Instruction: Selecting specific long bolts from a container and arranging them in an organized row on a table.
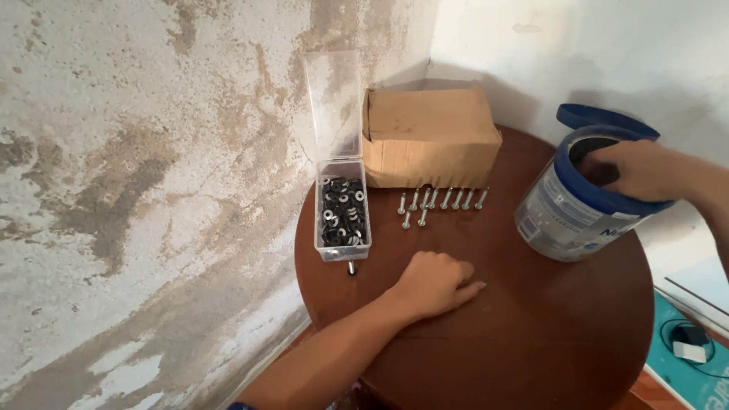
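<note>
Nearest the camera, the left hand [434, 282] lies knuckles-up on the round brown table [531, 334], its fingers curled under loosely with the tips on the wood and nothing visibly held in them. Just beyond its wrist a single bolt [351, 268] lies at the foot of a clear plastic box [343, 220], narrow and rectangular, filled with dark washers too many and too small to count; its clear hinged lid [332, 106] stands upright against the stained wall. To the right of the box is a row of bolts [444, 200], seven side by side with two more lying just in front of them, nine in all. Further right, the right hand [634, 168] reaches into the mouth of a tilted round tin [566, 212] with a blue rim, a blue flip lid and a pale printed label; its fingertips are hidden inside, so whether they grip anything cannot be told. Farthest back, one plain brown cardboard box [429, 137] sits in the corner, touching the row.
</note>
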